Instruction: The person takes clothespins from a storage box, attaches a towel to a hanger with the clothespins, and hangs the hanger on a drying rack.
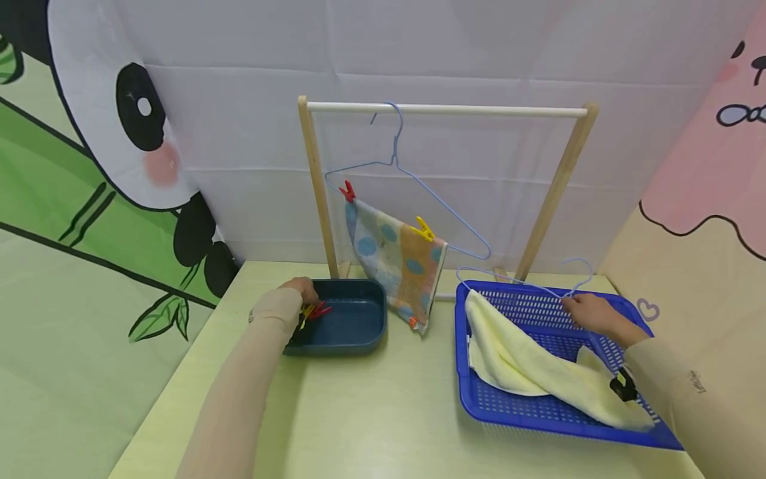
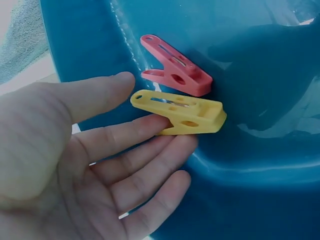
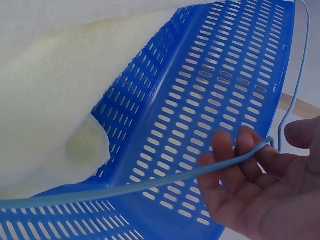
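Observation:
In the dark teal tray, my left hand (image 1: 302, 290) reaches over the left rim. Its fingers touch a yellow clothespin (image 2: 180, 111) from below; the thumb tip is close to the clothespin's handle end. A red clothespin (image 2: 177, 67) lies beside it in the tray (image 1: 353, 342). With curled fingers, my right hand (image 1: 589, 313) holds a light blue wire hanger (image 3: 150, 182) near the base of its hook, above the blue basket (image 1: 463, 372). A pale yellow cloth (image 1: 526, 359) hangs from the hanger's far left end and trails into the basket.
Behind stands a rack with wooden posts (image 1: 320, 193) and a white rail (image 1: 491, 110). From the rail hangs another blue hanger (image 1: 443, 199), tilted, with a dotted cloth (image 1: 389, 259) clipped by a red peg (image 1: 348, 191) and a yellow peg (image 1: 423, 229), between tray and basket.

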The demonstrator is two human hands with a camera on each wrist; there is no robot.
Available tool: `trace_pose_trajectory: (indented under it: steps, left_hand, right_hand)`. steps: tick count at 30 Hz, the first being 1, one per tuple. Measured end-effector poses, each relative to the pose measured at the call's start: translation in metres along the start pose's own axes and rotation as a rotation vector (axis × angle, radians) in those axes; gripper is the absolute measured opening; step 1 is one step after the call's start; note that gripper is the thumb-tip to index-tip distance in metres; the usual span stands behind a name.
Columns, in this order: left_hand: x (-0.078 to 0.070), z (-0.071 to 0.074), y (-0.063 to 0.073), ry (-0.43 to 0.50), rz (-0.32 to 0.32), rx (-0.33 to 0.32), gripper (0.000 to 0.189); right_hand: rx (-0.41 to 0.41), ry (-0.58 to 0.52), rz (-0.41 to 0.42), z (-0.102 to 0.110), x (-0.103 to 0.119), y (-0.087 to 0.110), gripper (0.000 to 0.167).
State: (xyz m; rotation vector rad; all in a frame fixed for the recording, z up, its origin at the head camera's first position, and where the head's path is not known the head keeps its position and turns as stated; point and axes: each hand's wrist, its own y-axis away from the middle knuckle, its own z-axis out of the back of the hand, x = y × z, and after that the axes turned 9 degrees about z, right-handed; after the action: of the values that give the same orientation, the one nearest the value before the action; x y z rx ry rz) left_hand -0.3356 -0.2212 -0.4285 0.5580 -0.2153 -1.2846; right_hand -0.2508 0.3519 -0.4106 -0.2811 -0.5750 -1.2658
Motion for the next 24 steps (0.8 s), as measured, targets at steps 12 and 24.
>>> trace_pose_trajectory:
  steps: [12, 24]
  left_hand:
    - [-0.002, 0.005, 0.013, 0.013, -0.103, -0.181, 0.022]
    - [-0.011, 0.012, 0.029, -0.003, -0.178, -0.201, 0.03]
  right_hand:
    - [-0.01, -0.307, 0.015, 0.008, -0.005, 0.005, 0.066]
    - [-0.101, -0.412, 0.084, 0.011, 0.008, 0.011, 0.064]
